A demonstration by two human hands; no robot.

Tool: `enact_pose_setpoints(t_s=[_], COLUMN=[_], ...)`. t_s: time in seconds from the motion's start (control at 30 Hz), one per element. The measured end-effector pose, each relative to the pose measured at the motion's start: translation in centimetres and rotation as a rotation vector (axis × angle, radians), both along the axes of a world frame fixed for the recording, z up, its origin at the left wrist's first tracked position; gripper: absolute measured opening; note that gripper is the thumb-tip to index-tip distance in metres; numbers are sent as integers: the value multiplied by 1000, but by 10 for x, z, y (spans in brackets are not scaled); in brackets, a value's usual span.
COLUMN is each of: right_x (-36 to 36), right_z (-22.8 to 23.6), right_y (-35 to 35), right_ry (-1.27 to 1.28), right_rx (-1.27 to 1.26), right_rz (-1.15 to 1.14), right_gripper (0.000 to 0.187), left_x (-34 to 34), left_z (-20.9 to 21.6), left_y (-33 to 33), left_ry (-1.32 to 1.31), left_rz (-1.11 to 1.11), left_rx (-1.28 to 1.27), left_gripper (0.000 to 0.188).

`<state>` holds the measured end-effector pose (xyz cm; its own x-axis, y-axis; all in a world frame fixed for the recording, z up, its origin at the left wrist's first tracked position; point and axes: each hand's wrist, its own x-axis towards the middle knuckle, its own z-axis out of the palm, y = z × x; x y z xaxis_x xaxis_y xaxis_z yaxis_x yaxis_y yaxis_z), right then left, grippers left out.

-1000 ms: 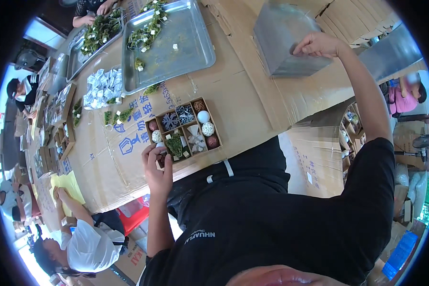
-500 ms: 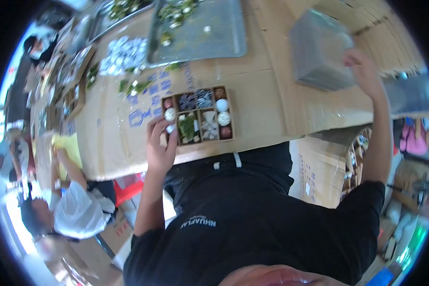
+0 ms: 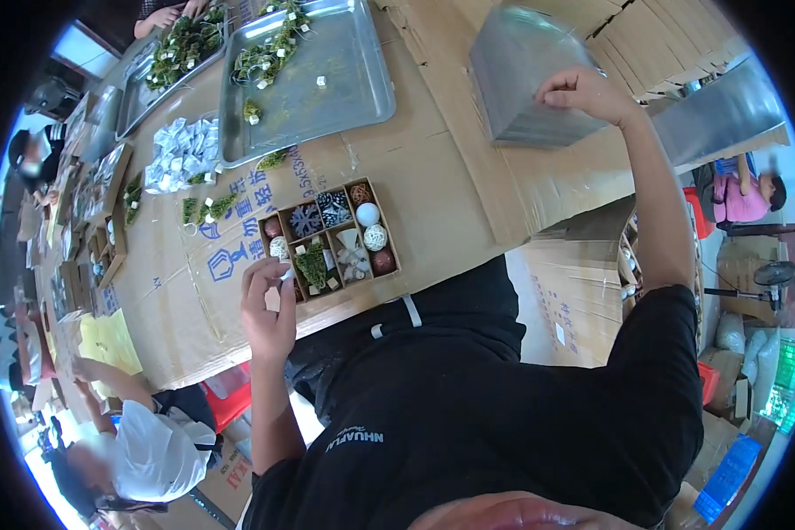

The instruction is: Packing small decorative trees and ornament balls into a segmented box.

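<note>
A brown divided box point(image 3: 396, 256) lies near the table's front edge. Its compartments hold small balls, a dark snowflake ornament point(image 3: 305, 221), green moss point(image 3: 311, 265) and pale star-like pieces point(image 3: 352, 256). At its near left corner my left hand point(image 3: 268, 318) pinches a small white piece point(image 3: 287, 275); whether it is lifted clear of its compartment, I cannot tell. Over to the right my right hand point(image 3: 592, 95) is raised against a translucent block-shaped stack point(image 3: 526, 84). Its fingers are curled together, and anything between them does not show.
Beyond the box sit a metal tray point(image 3: 353, 88) with moss sprigs and a second moss-filled tray point(image 3: 124, 115). A pile of white packets point(image 3: 181, 155) lies beside them. Co-workers sit at the left, one with a white sleeve point(image 3: 155, 450). Cardboard point(image 3: 671, 44) stands at the right.
The view has shifted, so the box and trays appear further left. My right hand has moved left over the translucent stack. My left hand stays at the box's left side, its fingers now drawn together.
</note>
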<state>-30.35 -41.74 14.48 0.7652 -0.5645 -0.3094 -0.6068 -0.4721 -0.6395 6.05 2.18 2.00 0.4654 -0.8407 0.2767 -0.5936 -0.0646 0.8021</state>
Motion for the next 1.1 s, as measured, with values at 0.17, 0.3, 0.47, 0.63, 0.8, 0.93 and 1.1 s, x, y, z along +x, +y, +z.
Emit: enact_pose_setpoints(t_s=[0.17,0.3,0.47,0.63,0.8,0.93,1.1], right_x=[26,28,10,13,20,25,-146], right_z=[8,4,-15,-12,-10,-26,36], right_y=[11,4,-14,-13,-10,-29,-135], right_ry=[-14,-56,-196,-174,-219,-283,357], right_rx=[103,260,481,490,531,529,-1149], right_rz=[-247,-303,-321,-353,-412,-240,-234], right_gripper=[33,32,28,24,22,20,42], left_x=[-1,1,2,3,5,9,9], left_z=[-4,-5,-11,-19,-21,-28,2], left_y=[5,4,11,12,13,27,-14], left_ry=[68,72,96,160,189,184,158], left_rz=[2,-17,-16,-30,-18,6,-153], left_rx=[36,15,21,36,27,-10,-57], left_gripper=[17,17,16,16,17,16,23])
